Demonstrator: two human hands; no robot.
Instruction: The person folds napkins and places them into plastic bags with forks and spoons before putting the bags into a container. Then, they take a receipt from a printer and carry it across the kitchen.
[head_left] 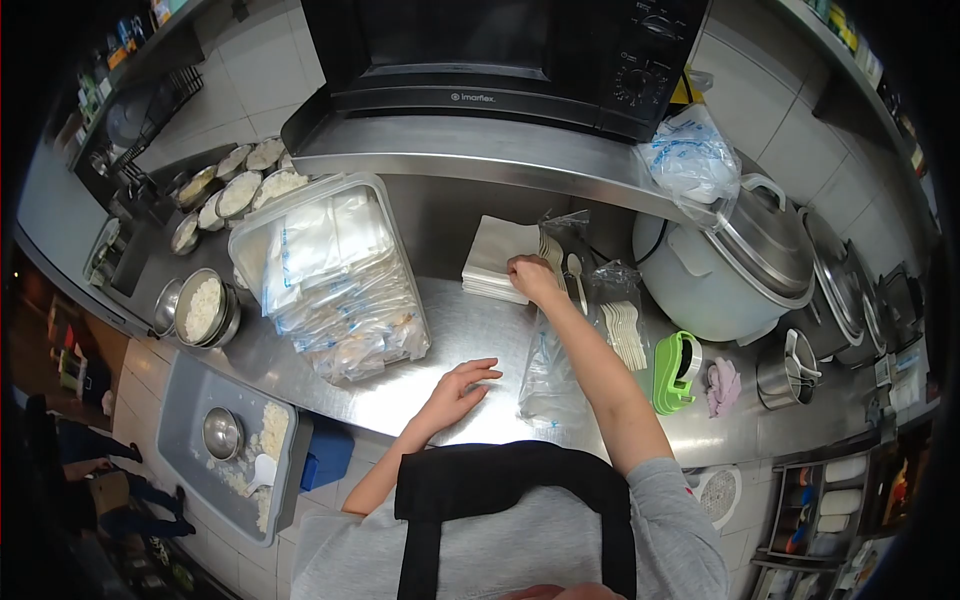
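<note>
My right hand (532,277) reaches to the right edge of a stack of white paper napkins (500,250). Its fingers are curled in against the stack, and whatever they may grip is hidden. Just right of it lie pale disposable spoons (575,270) in a clear plastic bag, and a second bag holds several light cutlery handles (625,333). My left hand (455,396) hovers at or rests on the front of the steel counter (470,340), fingers stretched out and nothing in them. Between my arms is a crumpled clear plastic bag (545,375).
Left stands a clear tub (415,290) filled with packed plastic bags, beside metal bowls of rice (205,308). A green tape dispenser (675,372), pink cloth (723,387) and large rice cooker (690,285) are right. A microwave (480,60) sits above; a grey bin (180,420) is lower left.
</note>
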